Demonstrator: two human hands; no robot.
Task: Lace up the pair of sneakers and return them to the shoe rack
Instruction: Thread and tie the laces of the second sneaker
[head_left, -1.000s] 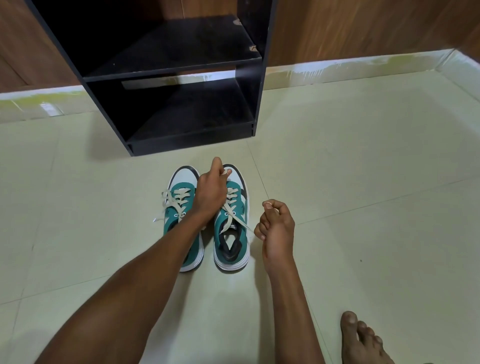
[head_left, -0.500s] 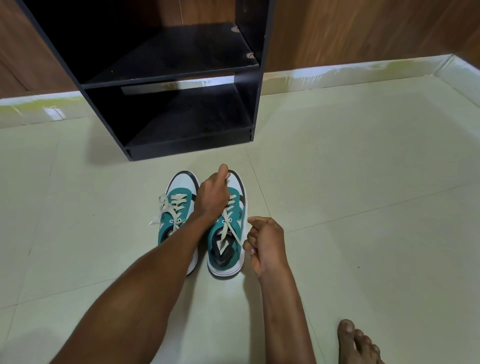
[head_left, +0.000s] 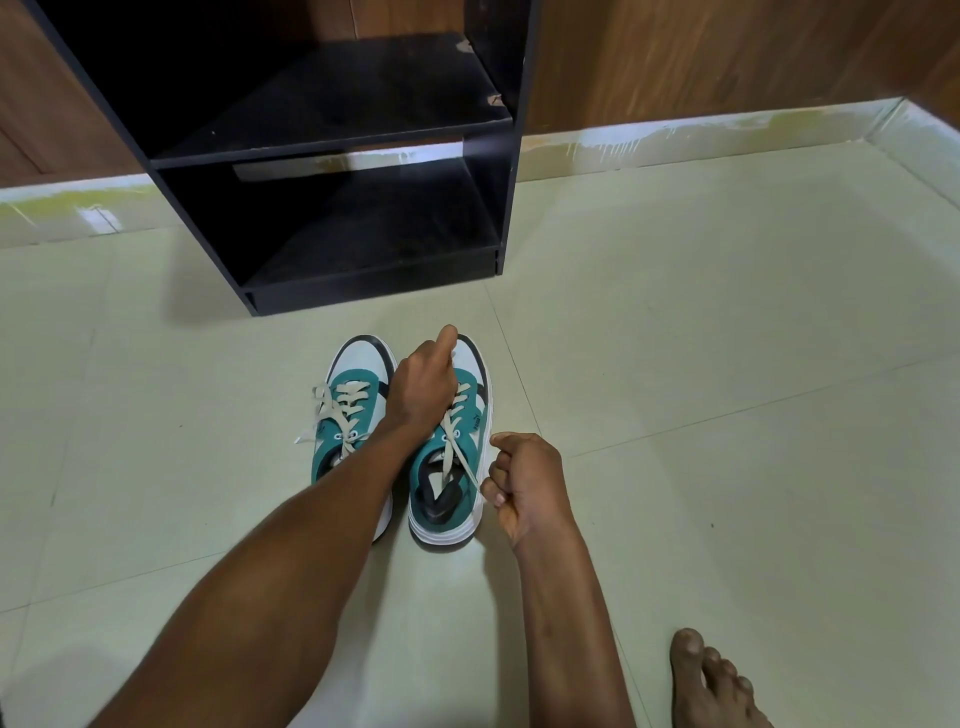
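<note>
Two teal and white sneakers stand side by side on the pale tiled floor (head_left: 727, 364), toes pointing at the black shoe rack (head_left: 332, 156) just beyond them. Both of the rack's shelves are dark and bare. The left sneaker (head_left: 358, 395) is laced, with cream lace ends trailing off its left side; the person's left forearm crosses over its heel. The left hand (head_left: 423, 387) rests on the front of the right sneaker (head_left: 452, 483), fingers curled down over the lacing near the toe, one finger poking up; whether it pinches a lace there I cannot tell. A cream lace (head_left: 462, 457) runs from the right sneaker's eyelets back and to the right, into the right hand (head_left: 524, 480), which sits just beside the shoe's heel with its fingers curled tight round the lace end. At the bottom right a bare foot (head_left: 711, 680) lies on the tiles.
</note>
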